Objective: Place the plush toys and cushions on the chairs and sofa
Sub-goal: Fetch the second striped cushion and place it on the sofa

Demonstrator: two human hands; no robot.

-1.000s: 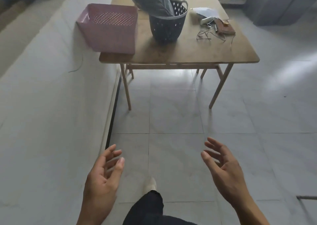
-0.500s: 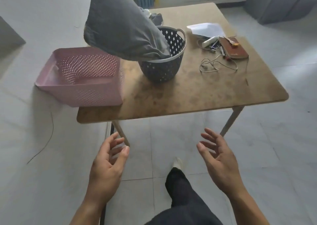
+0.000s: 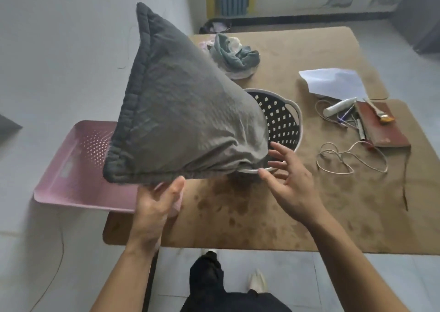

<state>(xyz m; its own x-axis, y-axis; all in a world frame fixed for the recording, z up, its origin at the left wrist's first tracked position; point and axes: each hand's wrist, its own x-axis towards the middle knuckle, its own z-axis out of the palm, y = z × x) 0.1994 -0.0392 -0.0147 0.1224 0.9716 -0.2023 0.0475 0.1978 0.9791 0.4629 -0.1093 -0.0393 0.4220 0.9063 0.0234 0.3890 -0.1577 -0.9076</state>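
near the front left corner of the tabletop [image 3: 262,216], the left hand [image 3: 154,208] holds its fingers [image 3: 164,191] loosely straight under the lower hem of the grey cushion [image 3: 185,126], thumb [image 3: 177,186] touching it with no pinch showing, while the right hand [image 3: 292,183] hovers, fingers spread, just beside the cushion's bunched end and the rim of the dark basket [image 3: 285,119]. that end is stuffed in the basket and the long axis leans up and out toward the left edge, above a pink basket [image 3: 78,169], so both hands sit beneath it, the left nearer. freeing it likely means pulling up along that axis.
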